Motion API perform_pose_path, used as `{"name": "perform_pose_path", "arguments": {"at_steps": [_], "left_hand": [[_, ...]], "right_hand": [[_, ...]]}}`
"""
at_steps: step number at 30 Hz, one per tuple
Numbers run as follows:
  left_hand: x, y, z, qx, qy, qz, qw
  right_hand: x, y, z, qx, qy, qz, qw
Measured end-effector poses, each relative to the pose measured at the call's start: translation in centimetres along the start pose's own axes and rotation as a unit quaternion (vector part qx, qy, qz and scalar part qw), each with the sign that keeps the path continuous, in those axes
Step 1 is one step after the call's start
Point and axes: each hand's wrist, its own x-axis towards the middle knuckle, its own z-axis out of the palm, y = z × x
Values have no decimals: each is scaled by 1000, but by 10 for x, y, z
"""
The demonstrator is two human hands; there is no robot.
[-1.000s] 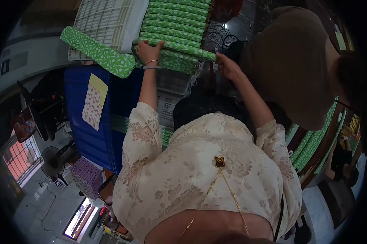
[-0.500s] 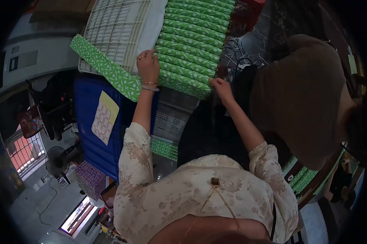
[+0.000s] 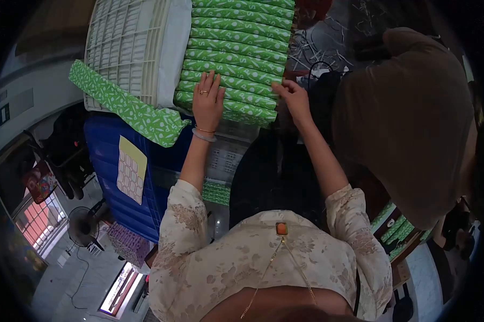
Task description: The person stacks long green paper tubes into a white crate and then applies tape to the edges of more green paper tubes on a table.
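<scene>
Left hand (image 3: 208, 101) has slid onto the rolls (image 3: 236, 53), flat and open, at the crate's (image 3: 226, 147) near edge; right hand (image 3: 291, 96) touches their right end, grip unclear, so looks like straightening, not lifting.

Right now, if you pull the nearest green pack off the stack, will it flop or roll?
Probably stiff: the nearest green pack lies straight across the stack. Unlikely to roll; the packs look flattish in rows. Likely firm: the left hand rests flat on them without visible denting.
</scene>
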Motion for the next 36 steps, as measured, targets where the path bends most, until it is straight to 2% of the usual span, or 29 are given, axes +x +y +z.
{"name": "perform_pose_path", "arguments": {"at_steps": [4,8,10,11,12,15,16,18,19,21,23,24,26,30,32,33,35,36], "left_hand": [[-2,2,2,-21,21,1,1000],[-3,0,5,-38,45,0,998],[-1,2,5,-74,59,-21,995],[0,4,5,-108,77,-40,990],[4,5,2,-115,98,-59,987],[17,-2,-4,-122,78,-87,986],[25,-8,-3,-91,117,-37,988],[37,-19,-2,-90,94,-19,991],[41,-22,-1,-89,72,-1,993],[46,-25,1,-97,84,-3,992],[49,-30,-1,-95,61,18,993],[50,-30,-2,-96,60,19,993],[54,-30,-3,-81,73,24,994],[56,-28,-3,-81,69,27,994],[56,-24,-3,-165,34,-31,985],[56,-24,-2,-166,33,-30,985],[55,-23,0,-127,48,36,990],[54,-23,1,-128,48,38,990]], "right_hand": [[0,-1,2,52,4,3,999],[-2,2,-21,63,48,15,997],[-5,-1,-31,138,53,49,988],[-6,-5,-40,126,34,110,985],[-7,-12,-42,124,36,110,985],[-3,-14,-45,181,52,168,968],[3,-9,-50,206,27,202,957],[7,-6,-53,231,2,236,944],[6,-10,-53,205,-2,219,954],[3,-13,-54,180,-5,200,963],[-4,-11,-57,152,-25,125,980],[-9,-7,-56,152,-24,125,980],[-15,4,-50,38,-8,-21,999],[-10,8,-50,-46,63,-65,995],[-8,-1,-53,73,48,68,994],[-5,0,-56,73,50,67,994],[1,1,-65,135,13,170,976],[2,2,-65,136,15,168,976]]}}
